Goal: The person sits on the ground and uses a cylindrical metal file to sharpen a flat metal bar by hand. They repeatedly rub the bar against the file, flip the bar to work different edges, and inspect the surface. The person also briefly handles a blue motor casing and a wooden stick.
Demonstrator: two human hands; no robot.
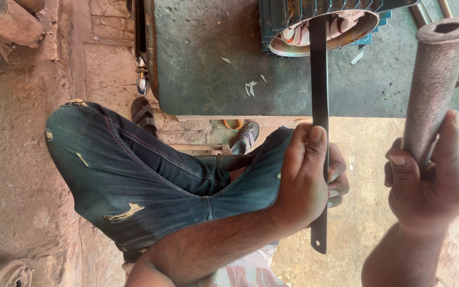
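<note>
My left hand (pixel 306 178) is closed around a long flat dark metal strip (pixel 320 79). The strip's far end reaches the open mouth of a blue finned motor housing (pixel 293 21) with pale windings showing inside. Its near end sticks out below my fist. My right hand (pixel 428 180) grips the lower end of a rough grey metal tube (pixel 434 85), held upright to the right of the strip and apart from it. The tube's hollow top end is visible.
The motor housing lies on a green metal surface (pixel 213 64) strewn with small metal shavings. Beneath my left arm is a leg in torn blue jeans (pixel 134 170), with sandals (pixel 144 114) on the dirt floor. A log (pixel 11 21) lies at the top left.
</note>
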